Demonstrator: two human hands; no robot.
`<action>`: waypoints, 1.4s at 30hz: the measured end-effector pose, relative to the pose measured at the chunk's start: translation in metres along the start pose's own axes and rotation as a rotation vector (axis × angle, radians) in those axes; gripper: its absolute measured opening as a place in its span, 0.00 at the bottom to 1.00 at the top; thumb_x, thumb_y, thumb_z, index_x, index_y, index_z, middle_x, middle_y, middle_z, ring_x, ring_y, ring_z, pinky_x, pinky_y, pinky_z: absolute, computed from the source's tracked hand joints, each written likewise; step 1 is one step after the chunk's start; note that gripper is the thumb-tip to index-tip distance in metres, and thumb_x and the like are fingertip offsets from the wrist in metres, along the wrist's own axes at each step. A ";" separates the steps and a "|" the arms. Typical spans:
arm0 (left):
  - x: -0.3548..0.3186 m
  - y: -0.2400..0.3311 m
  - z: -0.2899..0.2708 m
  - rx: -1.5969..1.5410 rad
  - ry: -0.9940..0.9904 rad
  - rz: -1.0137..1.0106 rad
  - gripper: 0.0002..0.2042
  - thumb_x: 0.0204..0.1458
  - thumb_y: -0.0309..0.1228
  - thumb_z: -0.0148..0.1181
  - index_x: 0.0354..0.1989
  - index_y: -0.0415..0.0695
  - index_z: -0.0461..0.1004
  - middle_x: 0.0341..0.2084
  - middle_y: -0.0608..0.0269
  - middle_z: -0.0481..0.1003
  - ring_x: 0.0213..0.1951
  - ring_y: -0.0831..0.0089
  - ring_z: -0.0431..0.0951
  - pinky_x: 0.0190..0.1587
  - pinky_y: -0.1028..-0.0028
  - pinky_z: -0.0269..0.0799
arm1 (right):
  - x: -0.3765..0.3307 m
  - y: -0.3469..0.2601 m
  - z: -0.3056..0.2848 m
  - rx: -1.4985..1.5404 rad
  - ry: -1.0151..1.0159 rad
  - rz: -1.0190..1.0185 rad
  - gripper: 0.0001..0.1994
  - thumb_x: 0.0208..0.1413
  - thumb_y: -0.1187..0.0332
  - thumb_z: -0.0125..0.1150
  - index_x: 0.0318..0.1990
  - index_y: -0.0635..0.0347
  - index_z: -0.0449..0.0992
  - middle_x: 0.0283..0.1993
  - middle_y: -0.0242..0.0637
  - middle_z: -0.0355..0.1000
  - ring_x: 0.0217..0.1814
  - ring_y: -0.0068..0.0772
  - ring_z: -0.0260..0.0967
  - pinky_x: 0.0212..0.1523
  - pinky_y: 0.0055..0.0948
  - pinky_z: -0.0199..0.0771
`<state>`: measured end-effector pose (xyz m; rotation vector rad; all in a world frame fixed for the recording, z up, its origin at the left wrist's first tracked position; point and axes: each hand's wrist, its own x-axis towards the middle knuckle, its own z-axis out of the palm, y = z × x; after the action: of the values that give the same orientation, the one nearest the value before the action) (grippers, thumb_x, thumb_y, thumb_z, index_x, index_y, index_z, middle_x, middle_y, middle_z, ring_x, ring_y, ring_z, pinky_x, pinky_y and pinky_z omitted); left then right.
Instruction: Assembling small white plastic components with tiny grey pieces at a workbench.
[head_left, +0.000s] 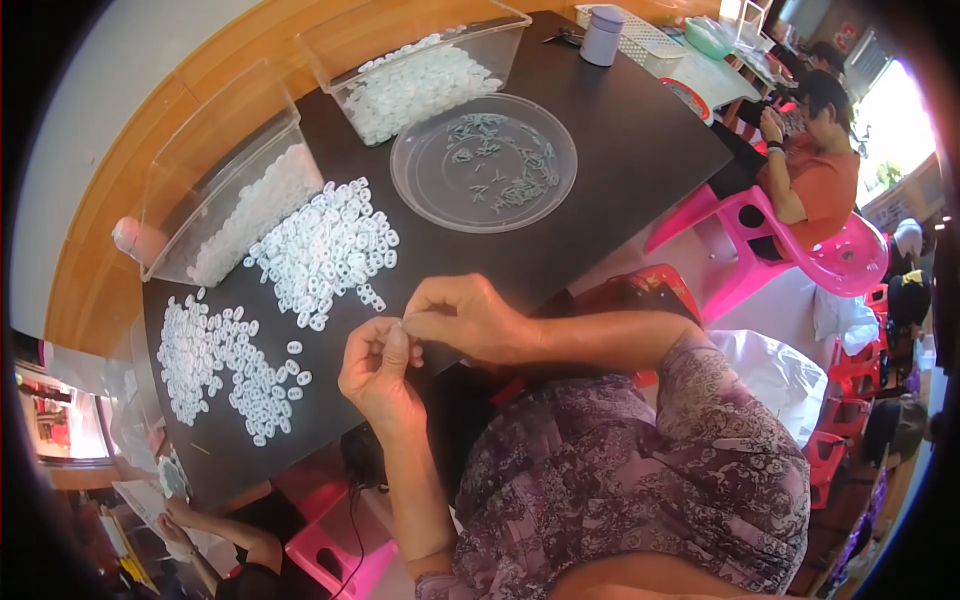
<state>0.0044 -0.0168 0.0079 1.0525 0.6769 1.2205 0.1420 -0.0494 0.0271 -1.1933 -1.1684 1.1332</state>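
- The left hand (388, 375) keeps thumb and fingers close together, just beside the right fingertips.
- The right hand (465, 318) has thumb and forefinger pressed together; whether they pinch something, I cannot tell.
- White pieces (325, 250) lie in a heap on the dark table (640, 140), near both hands.
- A second white heap (190, 355) lies to the left.
- Small grey pieces (525, 190) lie in a round tray (425, 185), beyond the hands.
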 end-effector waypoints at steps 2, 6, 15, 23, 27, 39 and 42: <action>0.000 -0.006 0.001 -0.027 0.020 0.014 0.04 0.51 0.21 0.57 0.33 0.34 0.72 0.23 0.61 0.73 0.22 0.78 0.69 0.23 0.82 0.63 | -0.004 0.001 0.001 -0.029 0.016 -0.021 0.06 0.52 0.73 0.57 0.33 0.68 0.73 0.28 0.33 0.73 0.33 0.20 0.70 0.33 0.21 0.69; -0.001 0.002 0.005 -0.085 0.099 -0.037 0.02 0.51 0.21 0.54 0.31 0.35 0.71 0.23 0.59 0.73 0.21 0.77 0.70 0.22 0.81 0.65 | 0.004 0.001 -0.018 -0.381 -0.001 -0.340 0.05 0.49 0.74 0.58 0.34 0.64 0.75 0.29 0.39 0.72 0.34 0.34 0.71 0.35 0.29 0.70; -0.005 -0.011 -0.005 -0.024 0.067 -0.099 0.02 0.52 0.22 0.53 0.32 0.37 0.70 0.22 0.61 0.71 0.19 0.78 0.69 0.22 0.80 0.66 | 0.086 0.024 -0.162 -1.139 0.331 -0.389 0.06 0.42 0.72 0.59 0.30 0.58 0.77 0.29 0.40 0.73 0.37 0.43 0.69 0.38 0.38 0.67; -0.007 -0.016 -0.006 0.063 0.055 -0.102 0.04 0.54 0.24 0.53 0.33 0.37 0.70 0.23 0.60 0.73 0.21 0.78 0.70 0.23 0.80 0.67 | 0.105 0.029 -0.165 -1.344 0.117 -0.480 0.02 0.38 0.75 0.54 0.21 0.60 0.73 0.28 0.46 0.70 0.36 0.52 0.67 0.35 0.46 0.67; -0.006 -0.012 -0.004 0.029 0.041 -0.118 0.04 0.55 0.24 0.52 0.33 0.36 0.69 0.24 0.58 0.73 0.21 0.77 0.71 0.23 0.80 0.67 | 0.109 0.033 -0.169 -1.454 0.050 -0.513 0.03 0.44 0.73 0.54 0.22 0.61 0.70 0.26 0.42 0.67 0.36 0.48 0.65 0.36 0.43 0.65; -0.012 -0.009 -0.016 -0.153 0.059 -0.167 0.06 0.53 0.25 0.57 0.35 0.35 0.71 0.25 0.60 0.73 0.22 0.77 0.71 0.25 0.79 0.67 | 0.043 -0.024 -0.068 -0.793 -0.020 -0.394 0.03 0.46 0.74 0.58 0.29 0.61 0.73 0.26 0.35 0.69 0.26 0.26 0.65 0.28 0.25 0.65; -0.016 -0.004 -0.014 -0.131 0.070 -0.145 0.06 0.52 0.24 0.57 0.35 0.34 0.72 0.25 0.59 0.74 0.22 0.77 0.71 0.25 0.79 0.67 | 0.025 -0.027 -0.037 -0.551 -0.107 -0.285 0.04 0.47 0.74 0.60 0.31 0.61 0.74 0.26 0.30 0.67 0.27 0.19 0.63 0.28 0.22 0.63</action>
<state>-0.0103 -0.0283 -0.0033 0.8415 0.7053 1.1635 0.1811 -0.0282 0.0549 -1.3245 -1.7431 0.6818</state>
